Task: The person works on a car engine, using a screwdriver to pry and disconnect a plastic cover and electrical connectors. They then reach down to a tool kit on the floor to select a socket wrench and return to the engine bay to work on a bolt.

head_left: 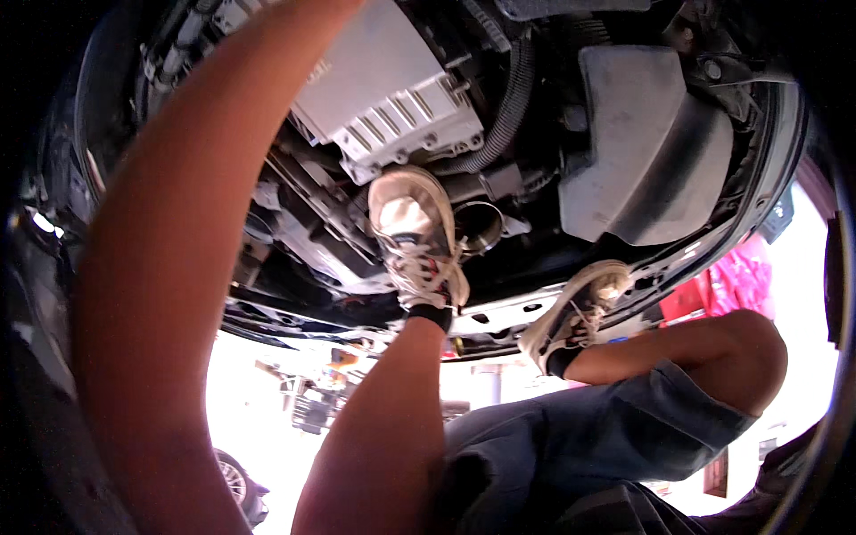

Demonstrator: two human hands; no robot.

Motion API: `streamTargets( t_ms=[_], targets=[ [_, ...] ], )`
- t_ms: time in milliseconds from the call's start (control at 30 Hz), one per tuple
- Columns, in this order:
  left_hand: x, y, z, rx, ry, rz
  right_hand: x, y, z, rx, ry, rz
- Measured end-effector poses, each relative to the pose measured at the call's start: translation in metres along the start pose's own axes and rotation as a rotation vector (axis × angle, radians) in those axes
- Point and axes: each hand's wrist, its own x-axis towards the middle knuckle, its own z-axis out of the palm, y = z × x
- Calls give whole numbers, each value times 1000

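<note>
The left forearm (169, 267) goes up to the grey ribbed metal cover (379, 85) under the car, close beside the black corrugated hose (508, 107), but the hand is outside the picture, so I cannot tell how its fingers stand.
</note>
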Motion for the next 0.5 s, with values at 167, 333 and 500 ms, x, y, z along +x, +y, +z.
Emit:
streamTargets(
  t_ms=[167,333,500],
  targets=[
    [-8,1,9,-286,85,-80,-5,3,-13,92,-104,72],
    [-16,7,13,-306,150,-83,13,20,-40,186,-240,198],
    [-24,9,6,-426,114,-51,71,51,-65,261,-415,392]
  ],
)
